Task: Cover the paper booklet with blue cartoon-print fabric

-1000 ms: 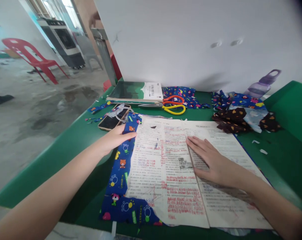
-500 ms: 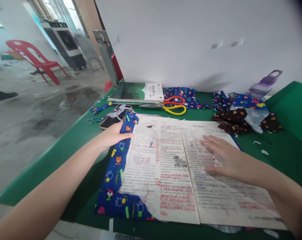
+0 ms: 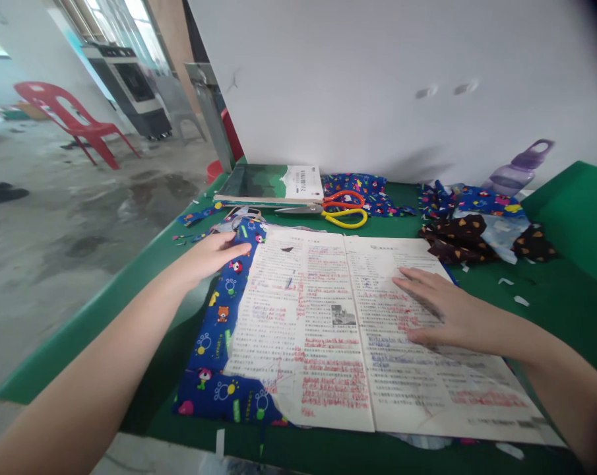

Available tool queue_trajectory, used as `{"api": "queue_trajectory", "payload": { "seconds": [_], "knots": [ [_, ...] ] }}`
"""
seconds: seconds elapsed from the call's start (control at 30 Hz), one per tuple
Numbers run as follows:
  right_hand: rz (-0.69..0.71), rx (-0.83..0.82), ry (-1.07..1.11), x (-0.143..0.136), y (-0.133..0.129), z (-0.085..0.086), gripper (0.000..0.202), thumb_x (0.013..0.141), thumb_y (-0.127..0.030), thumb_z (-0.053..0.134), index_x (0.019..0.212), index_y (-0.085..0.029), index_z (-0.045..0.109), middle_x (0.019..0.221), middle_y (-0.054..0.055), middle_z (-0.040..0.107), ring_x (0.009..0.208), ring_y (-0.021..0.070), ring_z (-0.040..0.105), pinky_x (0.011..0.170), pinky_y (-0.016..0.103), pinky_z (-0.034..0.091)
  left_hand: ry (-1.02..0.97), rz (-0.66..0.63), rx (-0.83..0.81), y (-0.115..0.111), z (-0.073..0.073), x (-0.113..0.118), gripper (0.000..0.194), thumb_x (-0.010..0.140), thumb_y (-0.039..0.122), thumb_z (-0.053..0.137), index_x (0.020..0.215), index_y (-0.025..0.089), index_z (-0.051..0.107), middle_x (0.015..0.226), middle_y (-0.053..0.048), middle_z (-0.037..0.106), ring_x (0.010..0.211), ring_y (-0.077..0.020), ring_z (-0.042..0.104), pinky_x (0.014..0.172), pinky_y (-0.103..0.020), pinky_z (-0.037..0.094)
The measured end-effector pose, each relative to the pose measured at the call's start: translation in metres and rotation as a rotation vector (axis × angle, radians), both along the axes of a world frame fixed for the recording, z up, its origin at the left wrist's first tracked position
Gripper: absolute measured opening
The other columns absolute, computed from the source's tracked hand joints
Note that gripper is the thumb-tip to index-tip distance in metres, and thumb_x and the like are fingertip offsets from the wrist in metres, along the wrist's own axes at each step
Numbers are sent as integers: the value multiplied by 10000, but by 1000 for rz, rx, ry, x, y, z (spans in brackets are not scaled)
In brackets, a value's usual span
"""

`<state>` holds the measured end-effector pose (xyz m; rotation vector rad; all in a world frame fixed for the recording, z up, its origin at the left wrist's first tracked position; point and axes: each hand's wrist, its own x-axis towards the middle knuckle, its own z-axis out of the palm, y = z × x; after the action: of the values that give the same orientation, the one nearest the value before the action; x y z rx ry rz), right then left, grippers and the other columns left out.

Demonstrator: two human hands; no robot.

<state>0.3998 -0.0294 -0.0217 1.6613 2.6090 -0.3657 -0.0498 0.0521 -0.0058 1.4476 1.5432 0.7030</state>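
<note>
An open book [image 3: 328,316] with printed pages and red and blue handwriting lies on the green table. Blue cartoon-print fabric [image 3: 219,330] is folded over its left edge and lower left corner. My left hand [image 3: 219,254] touches the fabric at the upper left edge, thumb apart from the fingers. My right hand [image 3: 441,310] is over the right page with fingers spread, holding nothing. Scissors [image 3: 328,210] with one orange and one yellow handle lie behind the book, beside a green-and-white book [image 3: 273,182].
Blue fabric [image 3: 362,191] and brown patterned fabric [image 3: 459,237] lie at the back of the green table [image 3: 565,330]. A purple bottle [image 3: 516,171] stands by the white panel. Paper scraps are scattered about. A red chair [image 3: 75,119] stands on the floor at left.
The open book and its fabric have shifted left and slightly away from me. My left hand has moved slightly left with the edge. My right hand stays nearly in place.
</note>
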Motion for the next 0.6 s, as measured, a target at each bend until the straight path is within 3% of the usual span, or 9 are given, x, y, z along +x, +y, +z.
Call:
{"api": "queue_trajectory", "payload": {
  "seconds": [0.1, 0.3, 0.6],
  "knots": [
    [12, -5, 10, -2, 1, 0, 875, 712, -692, 550, 1452, -329, 258, 1537, 21, 208, 1382, 330, 222, 1096, 527, 287, 8, 126, 0, 4, -1, -2, 544, 708, 519, 681, 1166, 237, 601, 1105, -67, 668, 951, -270, 650, 734, -361, 547],
    [12, -33, 13, -14, -4, 6, 866, 733, -695, 520, 1461, -336, 220, 1548, 13, 169, 1392, 319, 197, 1099, 515, 284, -67, 51, 2, 2, -1, 1, 421, 709, 506, 691, 1004, 210, 647, 964, -60, 706, 890, -257, 668, 764, -372, 550],
    [10, -72, -20, -21, -5, 11, 900, 710, -732, 508, 1459, -307, 247, 1546, 20, 174, 1397, 311, 178, 1115, 501, 250, -76, 142, 11, 5, -4, 3, 449, 701, 506, 703, 1032, 208, 642, 1057, -84, 694, 920, -265, 674, 783, -370, 558]
  ]
}}
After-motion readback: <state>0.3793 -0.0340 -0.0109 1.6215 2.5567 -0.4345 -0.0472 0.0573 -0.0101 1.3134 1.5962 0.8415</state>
